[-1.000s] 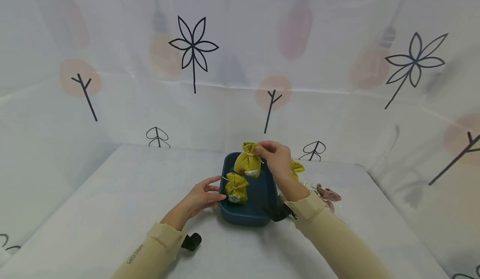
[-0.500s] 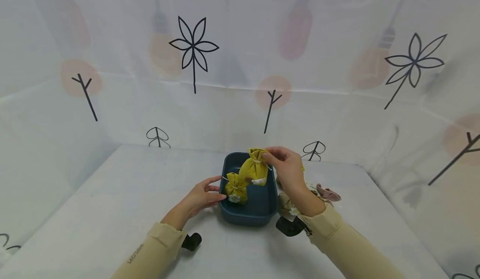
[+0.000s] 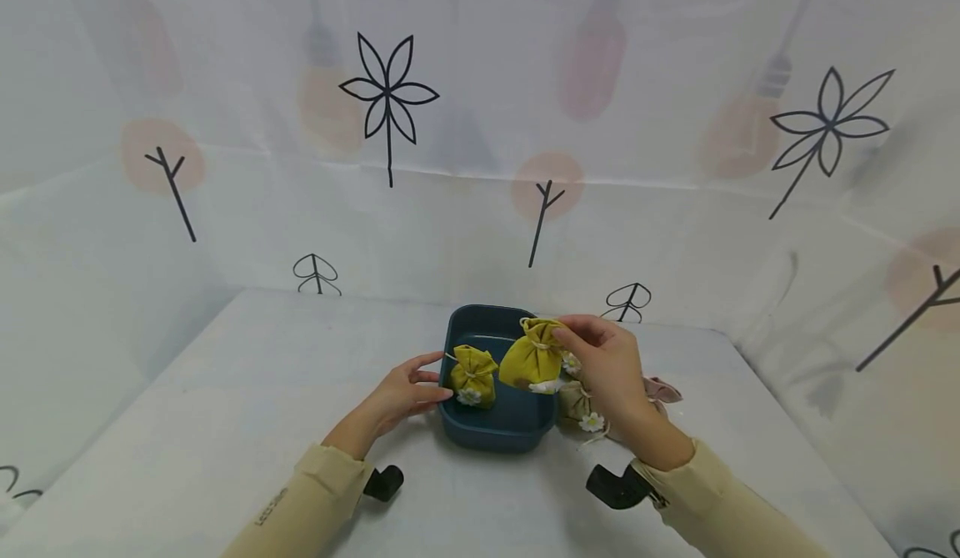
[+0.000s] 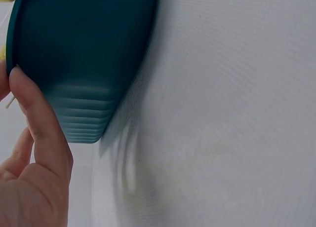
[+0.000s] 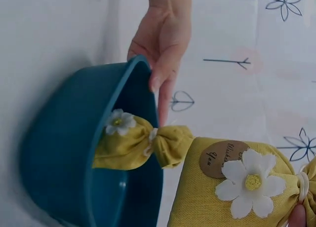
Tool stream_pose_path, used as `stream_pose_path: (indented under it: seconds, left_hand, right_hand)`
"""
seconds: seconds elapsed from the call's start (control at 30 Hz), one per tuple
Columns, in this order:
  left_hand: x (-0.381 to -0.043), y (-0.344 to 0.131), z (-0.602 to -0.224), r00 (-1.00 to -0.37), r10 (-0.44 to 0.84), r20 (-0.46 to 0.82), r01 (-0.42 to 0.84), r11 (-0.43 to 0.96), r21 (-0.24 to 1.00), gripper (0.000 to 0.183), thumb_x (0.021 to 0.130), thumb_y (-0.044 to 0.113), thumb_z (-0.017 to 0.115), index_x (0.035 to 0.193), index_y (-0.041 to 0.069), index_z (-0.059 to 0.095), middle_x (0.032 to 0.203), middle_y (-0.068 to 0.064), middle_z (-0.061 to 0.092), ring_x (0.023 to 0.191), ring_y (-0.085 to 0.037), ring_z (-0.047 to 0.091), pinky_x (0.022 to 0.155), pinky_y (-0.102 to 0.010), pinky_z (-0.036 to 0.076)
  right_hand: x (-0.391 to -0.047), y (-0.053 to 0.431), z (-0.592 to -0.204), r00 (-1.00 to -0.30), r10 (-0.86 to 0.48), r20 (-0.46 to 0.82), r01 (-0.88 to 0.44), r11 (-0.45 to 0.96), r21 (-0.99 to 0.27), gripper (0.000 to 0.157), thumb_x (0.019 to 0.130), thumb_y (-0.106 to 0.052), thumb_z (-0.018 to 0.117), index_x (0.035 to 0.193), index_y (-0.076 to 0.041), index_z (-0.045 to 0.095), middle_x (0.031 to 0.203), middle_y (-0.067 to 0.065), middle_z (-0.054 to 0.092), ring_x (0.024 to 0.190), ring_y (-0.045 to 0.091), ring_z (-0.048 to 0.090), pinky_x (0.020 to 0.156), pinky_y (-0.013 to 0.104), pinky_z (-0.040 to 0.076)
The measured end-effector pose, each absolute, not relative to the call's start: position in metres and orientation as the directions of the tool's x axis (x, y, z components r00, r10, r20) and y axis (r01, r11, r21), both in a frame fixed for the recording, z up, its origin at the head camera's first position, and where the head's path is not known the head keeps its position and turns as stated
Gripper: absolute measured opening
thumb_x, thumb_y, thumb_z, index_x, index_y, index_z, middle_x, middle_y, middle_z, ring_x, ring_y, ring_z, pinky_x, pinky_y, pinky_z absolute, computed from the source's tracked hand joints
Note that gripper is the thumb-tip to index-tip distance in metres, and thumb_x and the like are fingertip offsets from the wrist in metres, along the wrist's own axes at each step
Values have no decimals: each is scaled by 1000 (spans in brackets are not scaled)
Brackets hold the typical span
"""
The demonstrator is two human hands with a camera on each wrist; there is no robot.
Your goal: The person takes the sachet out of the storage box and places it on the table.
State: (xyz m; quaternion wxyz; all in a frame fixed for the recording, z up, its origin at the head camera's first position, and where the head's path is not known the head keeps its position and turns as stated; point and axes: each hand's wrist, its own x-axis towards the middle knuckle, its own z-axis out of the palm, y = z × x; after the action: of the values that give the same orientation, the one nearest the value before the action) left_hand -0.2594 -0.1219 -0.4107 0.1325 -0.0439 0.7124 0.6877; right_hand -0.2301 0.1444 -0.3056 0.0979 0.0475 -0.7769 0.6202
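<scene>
My right hand (image 3: pixel 609 370) pinches a yellow drawstring sachet (image 3: pixel 527 362) by its gathered neck, over the right side of a dark blue plastic bin (image 3: pixel 491 439). A white flower and a brown round tag decorate the held sachet (image 5: pixel 197 187) in the right wrist view. Another yellow sachet (image 3: pixel 472 381), also with a white flower, sits inside the bin at its left. My left hand (image 3: pixel 401 398) grips the bin's left rim between thumb and fingers. In the left wrist view, a finger of the left hand (image 4: pixel 39 153) lies against the bin's wall (image 4: pixel 94 54).
Right of the bin lie a beige sachet (image 3: pixel 576 404) with a white flower and a pink one (image 3: pixel 663 389), partly hidden by my right hand. A white cloth covers the table (image 3: pixel 262 408). Behind it hangs a patterned curtain (image 3: pixel 465 233).
My right hand has carried the yellow sachet to the right and nearer, from the bin's far part to its right side. The left hand and bin have stayed put.
</scene>
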Motion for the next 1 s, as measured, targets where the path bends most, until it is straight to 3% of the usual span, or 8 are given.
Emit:
stream_pose_path:
  seconds: [0.4, 0.67, 1.0]
  left_hand:
    - [-257, -122, -412, -968, 140, -209, -207, 26, 978, 71, 77, 5, 76, 139, 15, 43, 117, -16, 50, 79, -19, 56, 70, -32, 51]
    - [-257, -121, -412, -969, 138, -203, -201, 25, 979, 72, 77, 5, 76, 140, 14, 42, 119, -16, 49, 79, -19, 56, 70, -32, 51]
    - [-257, -122, -412, -969, 136, -208, -206, 29, 978, 70, 77, 5, 75, 139, 15, 44, 117, -16, 50, 79, -19, 56, 70, -30, 51]
  right_hand:
    - [-213, 170, -316, -957, 99, 272, -245, 229, -942, 26, 87, -9, 66, 105, 9, 62, 93, 1, 64, 83, 8, 59, 74, 21, 51]
    - [-204, 188, -328, -942, 144, 302, -233, 366, -901, 24, 88, -15, 66, 103, 4, 66, 92, 1, 66, 81, 6, 58, 71, 19, 50]
    - [-196, 200, -341, -945, 177, 275, -197, 360, -912, 26, 88, -14, 66, 104, 6, 64, 92, 0, 65, 80, 6, 58, 69, 19, 50]
